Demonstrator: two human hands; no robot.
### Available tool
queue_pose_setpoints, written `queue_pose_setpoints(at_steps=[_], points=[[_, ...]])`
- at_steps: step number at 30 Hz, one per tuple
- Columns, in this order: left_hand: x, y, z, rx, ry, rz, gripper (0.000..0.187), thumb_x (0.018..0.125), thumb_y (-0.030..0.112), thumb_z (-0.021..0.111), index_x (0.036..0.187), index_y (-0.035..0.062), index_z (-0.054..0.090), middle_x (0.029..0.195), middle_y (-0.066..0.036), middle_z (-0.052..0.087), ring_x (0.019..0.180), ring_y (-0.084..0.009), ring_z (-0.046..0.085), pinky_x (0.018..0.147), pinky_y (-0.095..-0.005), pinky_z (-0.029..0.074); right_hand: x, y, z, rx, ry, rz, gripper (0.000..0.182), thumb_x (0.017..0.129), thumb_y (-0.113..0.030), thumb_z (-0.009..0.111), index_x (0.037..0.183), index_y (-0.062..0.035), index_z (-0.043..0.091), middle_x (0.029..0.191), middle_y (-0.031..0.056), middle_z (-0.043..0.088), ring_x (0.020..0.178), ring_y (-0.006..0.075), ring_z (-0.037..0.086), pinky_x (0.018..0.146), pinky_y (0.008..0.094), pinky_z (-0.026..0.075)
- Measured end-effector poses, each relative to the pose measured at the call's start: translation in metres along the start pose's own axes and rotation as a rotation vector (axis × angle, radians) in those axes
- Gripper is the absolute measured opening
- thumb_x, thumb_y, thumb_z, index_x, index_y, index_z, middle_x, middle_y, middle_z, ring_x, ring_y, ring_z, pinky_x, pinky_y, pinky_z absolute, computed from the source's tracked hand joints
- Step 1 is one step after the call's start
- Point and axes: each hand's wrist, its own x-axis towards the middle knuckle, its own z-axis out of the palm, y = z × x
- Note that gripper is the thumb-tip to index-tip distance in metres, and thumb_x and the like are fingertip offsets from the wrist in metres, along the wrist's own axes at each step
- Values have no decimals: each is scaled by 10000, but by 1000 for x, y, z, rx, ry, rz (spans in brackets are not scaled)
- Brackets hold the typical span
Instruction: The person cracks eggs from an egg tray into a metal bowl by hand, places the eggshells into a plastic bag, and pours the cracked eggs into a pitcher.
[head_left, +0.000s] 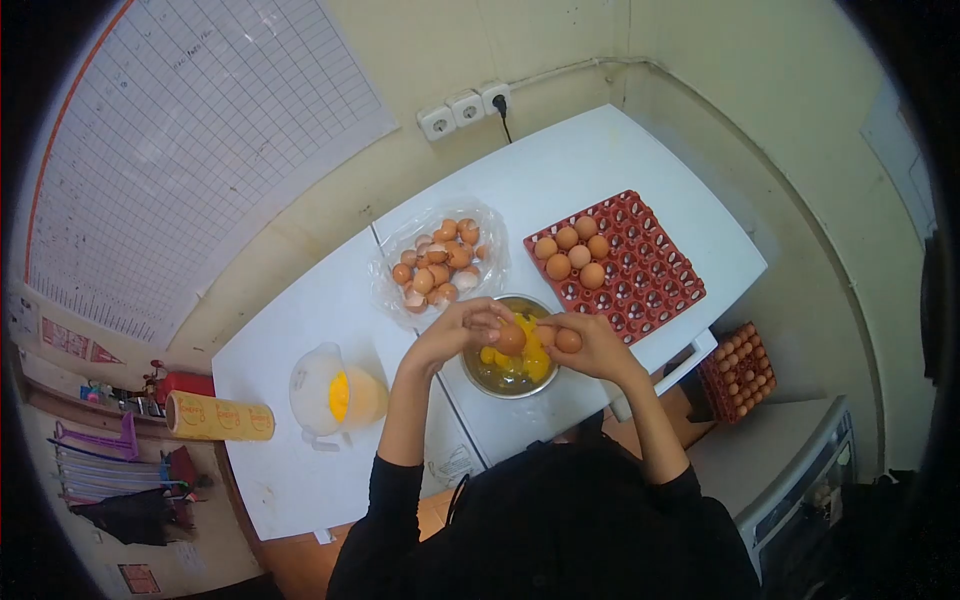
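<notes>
Over a metal bowl [512, 396] of cracked eggs, with yellow yolks [530, 362] and clear whites in it, both my hands are close together. A brown egg [511, 339] is between the fingers of my left hand [462, 330]. My right hand [597, 347] is closed around another brown egg [569, 341]; a second rounded brown shape shows beside it, and I cannot tell whether that is an egg too. Behind the bowl lies a clear plastic bag [388, 290] full of broken eggshells [437, 272]. To the right, a red egg tray [645, 265] carries several whole eggs [580, 257].
A clear plastic jug [310, 392] with yellow contents stands left on the white table [270, 470]. Beyond the table's left edge is a roll of wrap [220, 416]. Another egg-filled tray [738, 372] sits lower right, near a grey appliance [800, 490]. Wall sockets [466, 108] are behind.
</notes>
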Motion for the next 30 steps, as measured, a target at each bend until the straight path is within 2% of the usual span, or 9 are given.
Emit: queue_pose_setpoints(at_steps=[3,8,11,19,21,24,27,28,30], points=[[-3,0,-6,-153,-10,-59,308,806,-25,616,1106,33,578,1030,-61,629,940,-129,610,830,-271,497,1,-6,-4,54,11,31,359,753,-163,707,1088,-43,664,961,170,688,854,298,687,775,352,536],[3,-41,-13,-754,-23,-101,359,850,6,612,1188,59,505,1144,-104,595,1021,-215,625,877,-351,536,1,-6,3,132,18,87,356,776,-188,712,1093,-35,662,954,160,694,851,266,695,770,337,534],[4,-65,-14,-870,38,-177,338,865,18,611,1183,59,503,1167,-113,585,1027,-219,624,851,-331,551,2,-1,9,105,27,85,360,784,-209,720,1088,-26,661,945,160,696,843,255,697,763,323,533],[-8,-67,-8,-884,41,-103,346,872,26,617,1197,58,503,1131,-102,595,948,-182,635,792,-269,551,9,-15,12,168,90,104,397,787,-275,756,1071,-18,655,921,148,700,827,224,696,752,316,537],[-4,-70,-11,-868,83,-146,350,870,30,627,1196,58,504,1123,-98,597,924,-172,638,784,-262,547,8,-12,14,5,86,132,408,787,-281,762,1078,-19,648,904,144,700,818,208,693,744,317,538],[-19,-45,5,-793,152,-13,354,851,4,638,1178,53,511,1030,-76,629,869,-152,642,767,-248,534,9,-27,10,95,144,89,427,771,-297,776,1067,-19,644,895,148,698,822,226,695,741,322,539],[-15,-33,9,-111,200,143,360,783,-47,661,1111,43,544,895,-55,674,815,-142,660,738,-254,514,11,-18,13,93,114,137,433,754,-314,789,1037,-20,644,892,150,695,820,247,695,747,331,538],[-15,-35,13,-109,200,151,360,783,-47,661,1111,43,544,895,-55,674,815,-142,660,738,-254,514,11,-14,14,88,116,131,433,754,-314,789,1037,-20,644,892,150,695,820,247,695,747,331,538],[-19,-38,25,496,232,154,389,746,-55,666,1102,44,545,908,-93,676,792,-176,677,706,-273,519,6,-9,18,11,117,200,429,744,-313,795,1016,-18,642,896,149,693,826,255,695,753,338,537]])
